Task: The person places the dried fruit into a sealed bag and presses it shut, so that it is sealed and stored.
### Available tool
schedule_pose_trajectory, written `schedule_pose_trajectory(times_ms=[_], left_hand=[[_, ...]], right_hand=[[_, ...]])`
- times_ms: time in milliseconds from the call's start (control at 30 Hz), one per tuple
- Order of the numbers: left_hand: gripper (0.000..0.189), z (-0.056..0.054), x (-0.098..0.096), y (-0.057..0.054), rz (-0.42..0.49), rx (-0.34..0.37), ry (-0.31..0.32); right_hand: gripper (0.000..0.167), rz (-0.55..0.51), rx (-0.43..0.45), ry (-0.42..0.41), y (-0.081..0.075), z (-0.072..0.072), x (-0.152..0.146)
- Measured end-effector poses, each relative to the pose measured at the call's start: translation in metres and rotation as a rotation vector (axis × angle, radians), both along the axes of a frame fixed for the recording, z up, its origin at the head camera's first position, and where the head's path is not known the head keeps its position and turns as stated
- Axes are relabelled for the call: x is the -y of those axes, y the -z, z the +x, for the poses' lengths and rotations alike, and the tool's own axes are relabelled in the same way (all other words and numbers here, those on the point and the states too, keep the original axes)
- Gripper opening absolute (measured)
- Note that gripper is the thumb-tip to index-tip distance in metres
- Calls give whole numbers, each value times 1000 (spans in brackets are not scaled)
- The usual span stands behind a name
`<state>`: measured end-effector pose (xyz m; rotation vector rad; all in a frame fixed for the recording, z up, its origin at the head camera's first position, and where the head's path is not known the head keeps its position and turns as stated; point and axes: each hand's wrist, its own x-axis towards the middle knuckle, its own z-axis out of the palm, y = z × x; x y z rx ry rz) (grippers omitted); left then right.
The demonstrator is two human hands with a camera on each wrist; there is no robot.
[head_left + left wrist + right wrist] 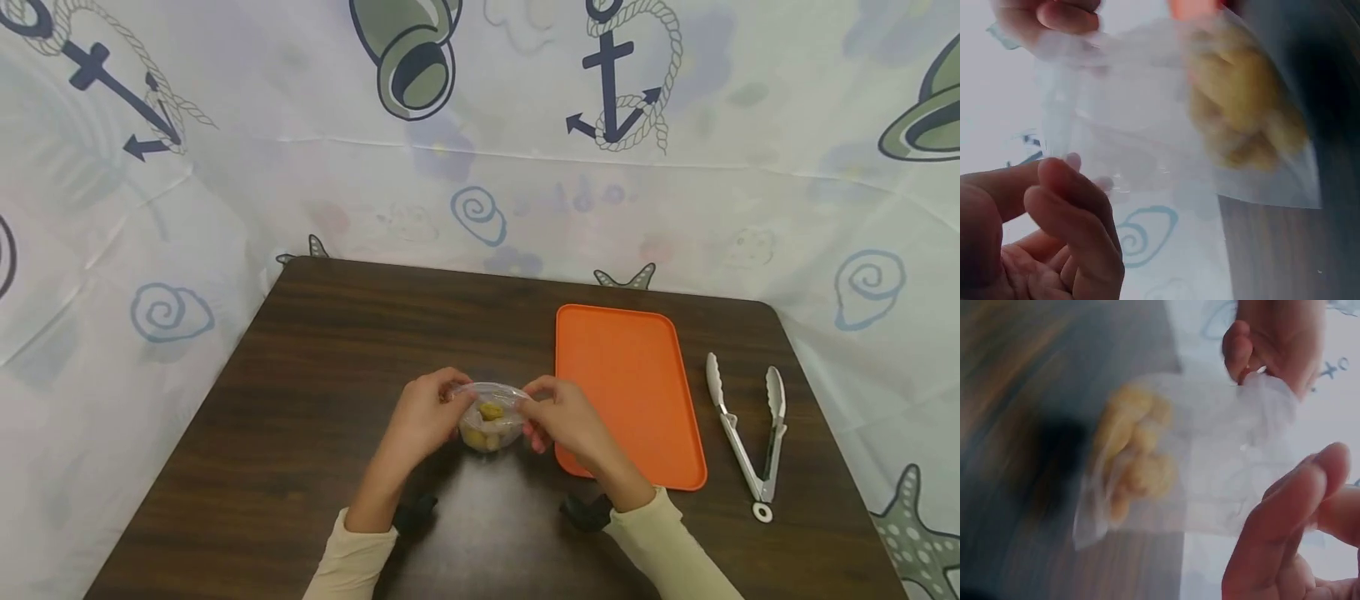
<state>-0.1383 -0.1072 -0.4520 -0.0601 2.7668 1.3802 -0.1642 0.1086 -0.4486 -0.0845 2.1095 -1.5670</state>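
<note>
A clear plastic bag point(510, 433) hangs between the two hands over the dark table in the head view. Several yellowish-brown lumps point(1241, 94) lie in its bottom; motion blur hides their exact kind. My left hand point(427, 412) pinches one side of the bag's upper edge between thumb and fingers. On the opposite side, my right hand point(573, 421) pinches that same edge. Seen from the right wrist, the bag's upper part stretches between both hands, with the lumps point(1135, 444) gathered at the far end.
An orange tray point(622, 375) lies right of the bag, partly under the right forearm. Beyond it, metal tongs point(750, 454) rest spread apart near the table's right side. A printed cloth point(525, 200) hangs behind the dark wooden table point(300, 400).
</note>
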Motion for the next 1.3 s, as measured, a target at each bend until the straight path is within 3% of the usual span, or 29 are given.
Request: schedule_pose_trajectory(times_ms=[67,167,233,400,467,567,800,933,1033,1200,1300], left_hand=[[20,1,1,-4,21,15,0],[19,0,2,-11,-47,-38,10],[17,-1,4,-13,-43,-50,34],[29,0,13,-16,192,71,129],[36,1,14,-16,231,83,157],[36,2,14,-17,196,10,198],[30,3,12,-27,-8,-248,303],[16,4,12,-29,-95,-388,314],[7,4,11,-33,-52,-458,298],[7,3,8,-46,139,-500,269],[8,2,8,-55,201,-487,252]], right_hand=[[28,-54,42,-6,-4,-1,-3],[25,-55,44,6,-8,-2,-6],[21,-55,44,27,-10,-3,-8],[20,-134,79,57,-12,-7,-11],[20,-162,84,60,-13,-8,-12],[21,-177,90,57,-14,-9,-16],[28,-229,143,26,-20,-13,-28],[30,-244,147,2,-22,-13,-31],[27,-294,128,-44,-22,-14,-35],[31,-501,39,-220,-10,-14,-53],[36,-411,-56,-257,1,-10,-62]])
